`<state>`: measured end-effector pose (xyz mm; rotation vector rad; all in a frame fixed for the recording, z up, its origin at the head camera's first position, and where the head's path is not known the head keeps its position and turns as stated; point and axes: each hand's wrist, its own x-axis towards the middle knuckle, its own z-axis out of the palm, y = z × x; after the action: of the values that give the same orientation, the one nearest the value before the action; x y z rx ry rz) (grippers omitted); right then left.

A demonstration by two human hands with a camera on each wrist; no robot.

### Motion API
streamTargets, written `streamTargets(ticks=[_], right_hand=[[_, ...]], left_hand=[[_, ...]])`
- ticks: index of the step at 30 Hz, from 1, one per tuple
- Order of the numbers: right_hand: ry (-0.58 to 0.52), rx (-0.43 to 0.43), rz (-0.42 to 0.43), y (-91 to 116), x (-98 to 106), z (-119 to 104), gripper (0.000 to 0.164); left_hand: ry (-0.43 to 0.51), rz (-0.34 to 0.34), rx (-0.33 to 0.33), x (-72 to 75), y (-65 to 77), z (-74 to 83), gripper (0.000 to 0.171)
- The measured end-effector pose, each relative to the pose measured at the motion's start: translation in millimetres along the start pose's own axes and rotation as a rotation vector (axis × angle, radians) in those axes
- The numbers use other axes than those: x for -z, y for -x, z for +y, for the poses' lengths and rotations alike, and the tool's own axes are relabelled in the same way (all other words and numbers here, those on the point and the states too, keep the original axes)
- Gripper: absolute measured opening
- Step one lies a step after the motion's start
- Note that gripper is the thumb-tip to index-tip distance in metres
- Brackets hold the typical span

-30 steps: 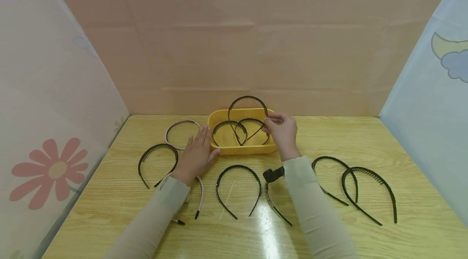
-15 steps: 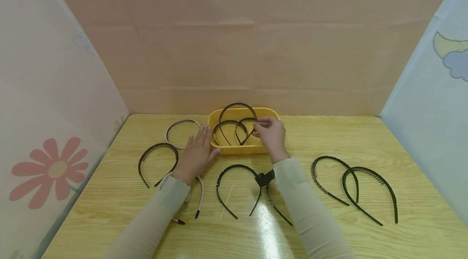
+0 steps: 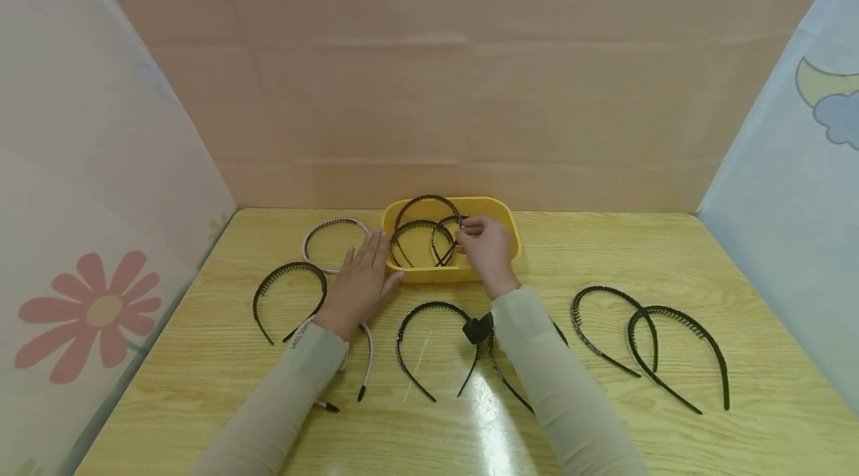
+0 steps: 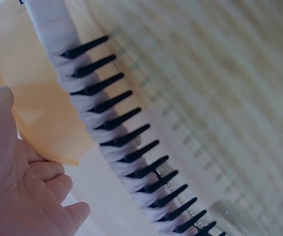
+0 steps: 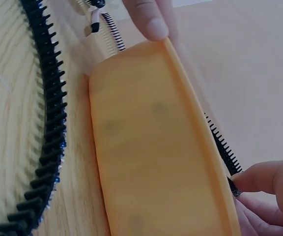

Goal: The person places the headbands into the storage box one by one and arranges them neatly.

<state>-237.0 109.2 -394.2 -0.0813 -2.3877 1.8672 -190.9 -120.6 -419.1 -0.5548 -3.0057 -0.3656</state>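
My right hand (image 3: 488,251) pinches the right side of a black toothed headband (image 3: 427,198), whose top rises above the rim of the yellow bin (image 3: 439,276). In the right wrist view, thumb and fingertips hold this headband (image 5: 222,147) just past the bin's edge. Two other dark headbands (image 3: 419,223) lean inside the bin, crossing each other; fingers partly cover the right one. My left hand (image 3: 356,286) rests with straight fingers against the bin's left end, thumb near the front wall. A pale pink headband with black teeth (image 4: 92,108) lies close to the left wrist camera.
A pink headband (image 3: 334,222) and a black one (image 3: 290,268) lie left of the bin. Another pink headband (image 3: 367,364) is partly under the left arm. In front lies a dark headband (image 3: 436,306), another under the right sleeve. Two crossed black headbands (image 3: 678,312) lie right.
My right hand has moved left and slightly down with the pinched headband, which now sits lower and farther left in the bin. The left hand has stayed against the bin.
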Motion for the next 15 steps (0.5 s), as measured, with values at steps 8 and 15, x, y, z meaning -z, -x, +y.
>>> streamTargets(ticks=[8, 15], right_hand=[[0.126, 0.007, -0.022, -0.9, -4.8, -0.6, 0.029], [0.209, 0.038, -0.033, -2.6, -6.1, 0.2, 0.027]], left_hand=[[-0.004, -0.007, 0.004, -0.1, -1.7, -0.6, 0.079], [-0.011, 0.003, 0.002, -0.9, -2.5, -0.7, 0.079]])
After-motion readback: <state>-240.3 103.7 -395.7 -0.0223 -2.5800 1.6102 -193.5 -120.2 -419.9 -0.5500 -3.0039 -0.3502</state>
